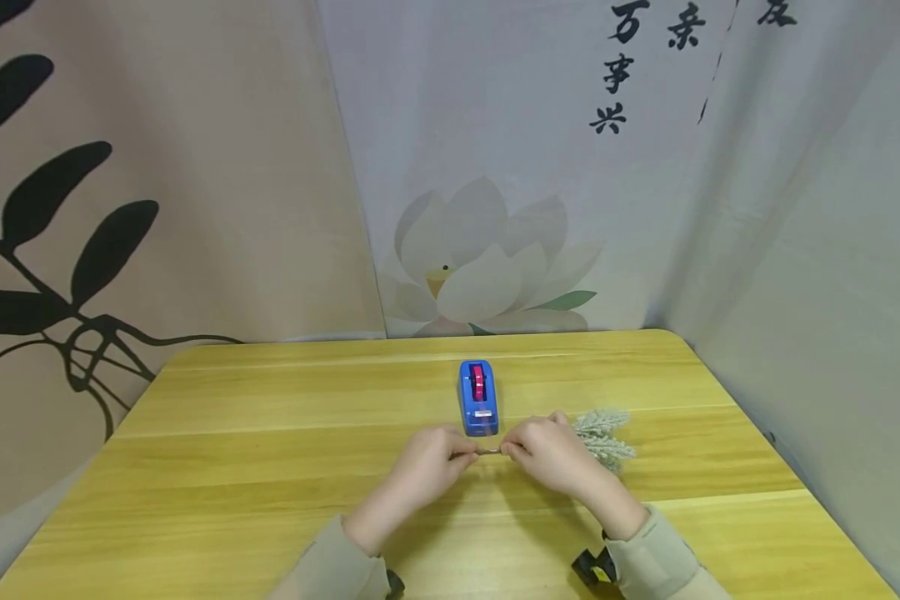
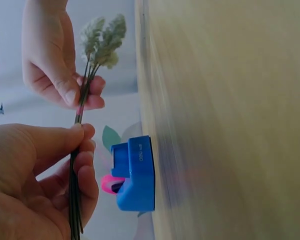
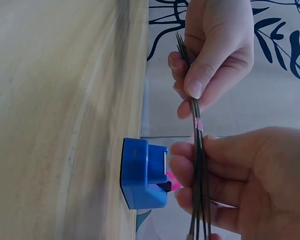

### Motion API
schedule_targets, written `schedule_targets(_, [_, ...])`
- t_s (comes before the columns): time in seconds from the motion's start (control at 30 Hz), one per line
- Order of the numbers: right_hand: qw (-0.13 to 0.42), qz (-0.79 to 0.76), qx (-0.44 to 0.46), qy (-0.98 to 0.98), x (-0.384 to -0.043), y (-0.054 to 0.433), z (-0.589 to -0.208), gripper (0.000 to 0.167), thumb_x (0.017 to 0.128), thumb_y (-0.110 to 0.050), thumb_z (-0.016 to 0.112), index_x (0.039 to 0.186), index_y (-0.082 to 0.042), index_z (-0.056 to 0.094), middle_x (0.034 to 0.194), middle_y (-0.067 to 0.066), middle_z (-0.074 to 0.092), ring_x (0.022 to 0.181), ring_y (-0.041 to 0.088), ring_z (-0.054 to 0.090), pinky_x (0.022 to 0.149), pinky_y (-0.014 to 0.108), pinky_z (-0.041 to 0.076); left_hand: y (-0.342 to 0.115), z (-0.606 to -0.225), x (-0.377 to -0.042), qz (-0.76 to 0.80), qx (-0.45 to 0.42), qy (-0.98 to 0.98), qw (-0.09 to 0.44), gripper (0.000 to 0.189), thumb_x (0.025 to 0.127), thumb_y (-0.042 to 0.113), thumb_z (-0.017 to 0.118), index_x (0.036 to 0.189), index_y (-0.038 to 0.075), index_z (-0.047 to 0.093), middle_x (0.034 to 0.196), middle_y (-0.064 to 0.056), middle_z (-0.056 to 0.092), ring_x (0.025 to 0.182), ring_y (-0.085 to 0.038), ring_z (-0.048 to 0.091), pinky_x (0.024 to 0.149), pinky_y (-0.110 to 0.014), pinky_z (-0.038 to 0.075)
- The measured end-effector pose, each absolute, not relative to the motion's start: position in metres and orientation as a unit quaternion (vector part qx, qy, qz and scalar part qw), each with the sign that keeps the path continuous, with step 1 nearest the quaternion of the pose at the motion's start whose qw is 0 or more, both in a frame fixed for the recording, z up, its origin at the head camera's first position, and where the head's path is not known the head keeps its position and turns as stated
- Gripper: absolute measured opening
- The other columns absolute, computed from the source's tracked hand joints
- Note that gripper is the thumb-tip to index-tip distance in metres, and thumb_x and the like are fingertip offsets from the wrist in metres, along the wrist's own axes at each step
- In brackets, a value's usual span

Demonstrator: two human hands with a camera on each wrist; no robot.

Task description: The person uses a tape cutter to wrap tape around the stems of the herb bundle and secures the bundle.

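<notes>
A: Both hands are on it! The left hand (image 1: 435,460) pinches the bundle of stems (image 3: 197,156) between thumb and fingers, and at its 3 o'clock the right hand (image 1: 553,454) pinches the very same bundle, held in the air over the counter (image 1: 270,433).

B: And look at those stems: thin, wiry, dark green, running side by side, their narrow ends poking out past the left hand in the right wrist view.

A: There's a pink band (image 3: 198,123) on them too, smooth and slim, right in the gap between the two hands. Whether it runs all the way round, nobody can tell from here.

B: Out at the right hand's 3 o'clock, seen from the head, come the flower heads (image 1: 603,437)! Pale grey-green, fuzzy, plump and knobbly.

A: Straight to 12 o'clock of the hands, near them, sits the tape dispenser (image 1: 469,421), glossy blue plastic with rounded corners, a bright pink roll (image 1: 478,383) upright in its far half.

B: All that on yellowish, streaky-grained wood, with khaki cloth sleeves (image 1: 652,554) reaching in from 5 and 7 o'clock, and a softly creased backdrop (image 1: 495,125) up at 12.
</notes>
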State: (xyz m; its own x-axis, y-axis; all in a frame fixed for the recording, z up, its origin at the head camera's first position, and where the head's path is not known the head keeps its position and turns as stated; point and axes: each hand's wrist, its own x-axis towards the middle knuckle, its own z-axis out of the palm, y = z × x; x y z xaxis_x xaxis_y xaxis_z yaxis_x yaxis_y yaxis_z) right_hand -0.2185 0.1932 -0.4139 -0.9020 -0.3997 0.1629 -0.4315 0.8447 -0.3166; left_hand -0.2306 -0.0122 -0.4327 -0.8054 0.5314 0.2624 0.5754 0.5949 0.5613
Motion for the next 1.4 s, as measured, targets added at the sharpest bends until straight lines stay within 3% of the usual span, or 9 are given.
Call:
schedule_targets(0.3, [0.077,0.163,0.220,-0.959,-0.219,0.193,-0.412,0.004,0.087,-0.021,0.072,0.085,-0.020,0.076,0.084,-0.011,0.071,0.084,0.012,0.064,0.089,0.049,0.036,-0.008,-0.431,-0.227,-0.336,-0.275,-0.900,0.028,0.011,0.087,0.012,0.071,0.095,0.007,0.077,0.085,-0.001,0.067,0.069,-0.006,0.056,0.060,-0.020,0.046])
schedule_targets(0.6, [0.087,0.146,0.220,-0.961,-0.219,0.190,-0.418,0.004,0.083,-0.021,0.076,0.080,-0.022,0.076,0.080,-0.013,0.070,0.082,0.013,0.064,0.090,0.051,0.037,-0.009,-0.434,-0.226,-0.341,-0.275,-0.898,-0.030,0.017,0.093,0.010,0.061,0.093,0.003,0.076,0.070,0.003,0.064,0.047,-0.004,0.042,0.045,-0.021,0.040])
schedule_targets(0.93, [0.078,0.151,0.209,-0.963,-0.220,0.188,-0.425,0.006,0.082,-0.019,0.077,0.078,-0.024,0.077,0.079,-0.012,0.071,0.081,0.012,0.066,0.090,0.054,0.037,-0.012,-0.436,-0.227,-0.328,-0.268,-0.904,-0.061,0.014,0.091,0.009,0.065,0.096,0.005,0.077,0.071,0.004,0.064,0.048,-0.004,0.042,0.047,-0.021,0.039])
schedule_targets(1.07, [0.077,0.159,0.205,-0.963,-0.219,0.189,-0.425,0.006,0.081,-0.018,0.077,0.078,-0.023,0.077,0.079,-0.012,0.071,0.081,0.012,0.066,0.090,0.054,0.037,-0.013,-0.436,-0.228,-0.333,-0.273,-0.900,-0.065,0.015,0.091,0.009,0.062,0.094,0.005,0.077,0.058,0.006,0.053,0.045,-0.004,0.038,0.045,-0.020,0.035])
schedule_targets(1.23, [0.076,0.166,0.201,-0.962,-0.221,0.189,-0.428,0.006,0.080,-0.019,0.078,0.077,-0.023,0.076,0.079,-0.011,0.071,0.080,0.012,0.065,0.089,0.054,0.036,-0.014,-0.436,-0.230,-0.328,-0.283,-0.899,-0.070,0.021,0.093,0.010,0.058,0.080,0.006,0.074,0.050,0.008,0.036,0.045,-0.004,0.033,0.046,-0.021,0.031])
schedule_targets(1.4, [0.075,0.173,0.203,-0.961,-0.223,0.189,-0.431,0.005,0.079,-0.020,0.079,0.076,-0.022,0.076,0.079,-0.010,0.071,0.078,0.011,0.065,0.087,0.052,0.037,-0.015,-0.438,-0.230,-0.325,-0.280,-0.900,-0.072,0.017,0.092,0.009,0.061,0.087,0.006,0.077,0.057,0.007,0.048,0.049,-0.005,0.037,0.049,-0.022,0.035])
